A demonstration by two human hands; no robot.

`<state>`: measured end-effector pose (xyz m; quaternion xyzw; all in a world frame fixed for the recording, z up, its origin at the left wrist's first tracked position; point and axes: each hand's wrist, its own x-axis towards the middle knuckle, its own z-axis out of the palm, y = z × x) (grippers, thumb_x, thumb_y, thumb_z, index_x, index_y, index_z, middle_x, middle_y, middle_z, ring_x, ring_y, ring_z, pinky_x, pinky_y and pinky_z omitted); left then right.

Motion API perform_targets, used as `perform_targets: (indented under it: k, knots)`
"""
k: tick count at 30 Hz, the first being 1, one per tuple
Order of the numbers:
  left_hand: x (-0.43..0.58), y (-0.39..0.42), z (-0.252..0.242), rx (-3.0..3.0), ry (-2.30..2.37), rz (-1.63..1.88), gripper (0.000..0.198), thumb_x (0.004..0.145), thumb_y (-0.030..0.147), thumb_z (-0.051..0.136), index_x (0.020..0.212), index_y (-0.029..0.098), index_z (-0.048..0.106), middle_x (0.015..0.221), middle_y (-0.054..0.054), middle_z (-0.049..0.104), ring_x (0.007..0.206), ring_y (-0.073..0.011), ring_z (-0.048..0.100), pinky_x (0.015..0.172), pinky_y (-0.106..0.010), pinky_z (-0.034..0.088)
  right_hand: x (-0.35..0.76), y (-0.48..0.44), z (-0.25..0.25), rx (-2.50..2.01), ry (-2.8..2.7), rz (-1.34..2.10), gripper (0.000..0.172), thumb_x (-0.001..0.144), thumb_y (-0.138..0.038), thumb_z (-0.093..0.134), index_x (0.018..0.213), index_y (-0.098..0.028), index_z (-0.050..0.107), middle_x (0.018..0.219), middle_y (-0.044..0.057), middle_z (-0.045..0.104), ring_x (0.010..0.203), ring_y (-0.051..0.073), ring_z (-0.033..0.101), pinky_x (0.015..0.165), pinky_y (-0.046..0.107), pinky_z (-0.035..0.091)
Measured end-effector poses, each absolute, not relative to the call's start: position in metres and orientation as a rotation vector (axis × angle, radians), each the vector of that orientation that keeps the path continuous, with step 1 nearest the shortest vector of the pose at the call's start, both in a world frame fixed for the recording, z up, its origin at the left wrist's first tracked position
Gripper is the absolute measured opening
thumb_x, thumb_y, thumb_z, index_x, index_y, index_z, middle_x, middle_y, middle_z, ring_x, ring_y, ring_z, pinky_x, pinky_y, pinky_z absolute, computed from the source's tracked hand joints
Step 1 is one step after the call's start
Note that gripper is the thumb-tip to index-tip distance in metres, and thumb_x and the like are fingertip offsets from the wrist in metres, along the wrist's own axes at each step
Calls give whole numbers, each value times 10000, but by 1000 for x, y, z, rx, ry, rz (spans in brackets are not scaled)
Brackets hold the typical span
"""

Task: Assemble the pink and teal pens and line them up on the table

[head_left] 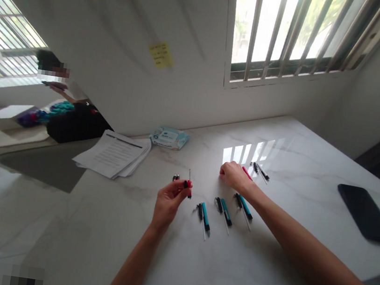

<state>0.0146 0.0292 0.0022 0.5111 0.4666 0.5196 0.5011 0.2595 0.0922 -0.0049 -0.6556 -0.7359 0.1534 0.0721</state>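
Pens [205, 217] lie in pieces on the white marble table [92, 232]: three teal barrels [225, 212] in a row, each with a black end piece [219, 205] and a thin refill [226, 223] beside it. Your left hand [168, 203] pinches a red-and-black pen part [188, 185], its refill standing up. Your right hand [235, 177] rests curled just beside a red barrel [247, 172] (whether it holds anything is hidden from this view). Two small dark bits [175, 177] sit near your left hand. One phone [367, 214] lies off to the right.
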Motion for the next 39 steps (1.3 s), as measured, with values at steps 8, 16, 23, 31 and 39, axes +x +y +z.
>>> perform_targets:
  k: [8,16,23,31,39]
  knots:
    - [9,35,-11,1314,1267,1158,350,740,382,861,1004,155,821,979,-88,811,854,-204,736,828,-306,582,253,101,10,-1456,-2076,815,166,906,-249,657,992,-176,779,915,74,784,837,169,728,741,242,544]
    - [5,38,-16,1419,1287,1084,360,758,394,843,1035,165,830,926,-79,811,792,-200,729,722,-280,576,240,100,25,-798,-1390,1304,264,749,-314,818,923,-157,698,849,22,745,791,133,718,787,277,572]
    - [8,35,-14,1474,1235,1060,315,778,368,820,1014,160,831,834,-56,782,729,-172,694,671,-252,554,238,97,29,-736,-1328,1340,265,735,-292,846,904,-169,685,834,16,746,774,137,724,771,278,580]
    - [8,35,-16,1461,1233,1061,308,791,363,812,1036,177,829,886,-59,792,751,-173,693,687,-253,551,238,96,28,-751,-1366,1364,270,724,-299,862,893,-176,691,847,30,769,809,154,741,812,302,596]
    - [8,34,-15,1444,1227,1080,322,781,366,821,1036,168,828,894,-67,795,753,-178,701,684,-258,559,234,94,23,-791,-1499,1384,298,745,-334,856,929,-170,689,884,41,753,841,165,724,819,313,581]
